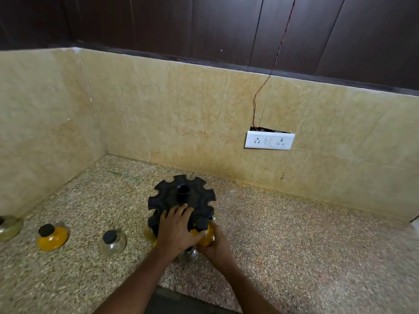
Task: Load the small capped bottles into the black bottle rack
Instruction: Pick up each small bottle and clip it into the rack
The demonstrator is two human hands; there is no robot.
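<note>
The black bottle rack (181, 196), a notched round carousel, stands on the speckled counter near the back wall. My left hand (176, 230) lies flat on its near top edge, fingers spread over the rim. My right hand (215, 243) grips a yellow-filled bottle with a black cap (204, 232) at a slot on the rack's near right side. A clear bottle (188, 254) sits low under my hands, partly hidden. Loose on the counter to the left are a clear black-capped bottle (112, 242), a yellow one (52, 237), and a greenish one (9, 227) at the frame's edge.
Beige stone walls close the corner at the back and left. A white switch and socket plate (269, 140) with a thin wire hangs on the back wall. The counter's front edge (204, 298) runs just below my forearms.
</note>
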